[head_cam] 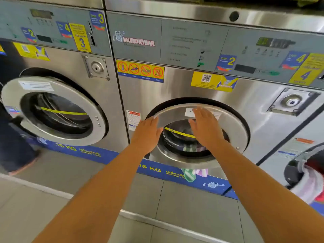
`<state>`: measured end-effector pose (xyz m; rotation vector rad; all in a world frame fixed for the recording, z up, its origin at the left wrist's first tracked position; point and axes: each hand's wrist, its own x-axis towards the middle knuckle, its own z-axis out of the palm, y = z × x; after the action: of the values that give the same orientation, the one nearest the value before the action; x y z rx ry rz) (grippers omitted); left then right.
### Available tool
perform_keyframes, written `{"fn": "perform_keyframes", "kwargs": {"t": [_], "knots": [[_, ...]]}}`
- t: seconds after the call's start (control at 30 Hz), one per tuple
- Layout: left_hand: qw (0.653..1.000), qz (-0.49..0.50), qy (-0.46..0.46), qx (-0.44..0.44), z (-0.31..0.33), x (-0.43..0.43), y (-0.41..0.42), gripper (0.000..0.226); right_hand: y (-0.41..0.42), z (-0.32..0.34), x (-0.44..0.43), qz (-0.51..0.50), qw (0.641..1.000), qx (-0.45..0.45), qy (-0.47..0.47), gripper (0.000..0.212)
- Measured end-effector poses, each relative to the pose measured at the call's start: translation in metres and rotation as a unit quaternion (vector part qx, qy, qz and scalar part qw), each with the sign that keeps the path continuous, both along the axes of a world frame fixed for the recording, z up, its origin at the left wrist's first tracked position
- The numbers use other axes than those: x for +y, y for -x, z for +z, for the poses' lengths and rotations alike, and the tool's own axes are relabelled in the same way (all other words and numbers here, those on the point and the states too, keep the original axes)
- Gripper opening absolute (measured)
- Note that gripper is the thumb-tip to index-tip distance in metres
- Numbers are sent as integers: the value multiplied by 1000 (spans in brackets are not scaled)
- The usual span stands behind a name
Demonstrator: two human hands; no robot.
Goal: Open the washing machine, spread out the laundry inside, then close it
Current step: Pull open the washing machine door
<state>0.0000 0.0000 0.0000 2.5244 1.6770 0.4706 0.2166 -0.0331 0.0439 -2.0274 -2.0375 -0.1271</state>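
The steel washing machine (175, 88) fills the middle of the head view. Its round door (233, 127) with a glass window lies almost flat against the front. My left hand (147, 132) rests flat on the door's left rim, fingers together. My right hand (205, 127) presses flat on the glass and upper rim, fingers spread. Coloured laundry (190, 148) shows through the window. A green and purple piece of cloth (192, 173) hangs out below the door's bottom edge.
A second washer with its door (54, 109) ajar stands to the left. A person's dark trouser leg and sandal (17, 148) are at the far left. At the right edge another open drum holds red and white laundry (308, 181). Grey floor tiles (52, 199) lie below.
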Motion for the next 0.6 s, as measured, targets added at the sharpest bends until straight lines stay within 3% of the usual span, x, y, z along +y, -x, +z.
{"fn": "perform_keyframes", "kwargs": {"t": [0.1, 0.37, 0.6], "knots": [[999, -5, 5, -41, -8, 13, -3, 52, 2, -6, 15, -4, 999, -31, -33, 49], [993, -46, 54, -96, -30, 66, -3, 64, 27, -18, 61, -10, 993, -113, -14, 53], [983, -95, 57, -147, -57, 91, -1, 67, 43, -37, 68, -68, 988, -68, -117, 44]]}}
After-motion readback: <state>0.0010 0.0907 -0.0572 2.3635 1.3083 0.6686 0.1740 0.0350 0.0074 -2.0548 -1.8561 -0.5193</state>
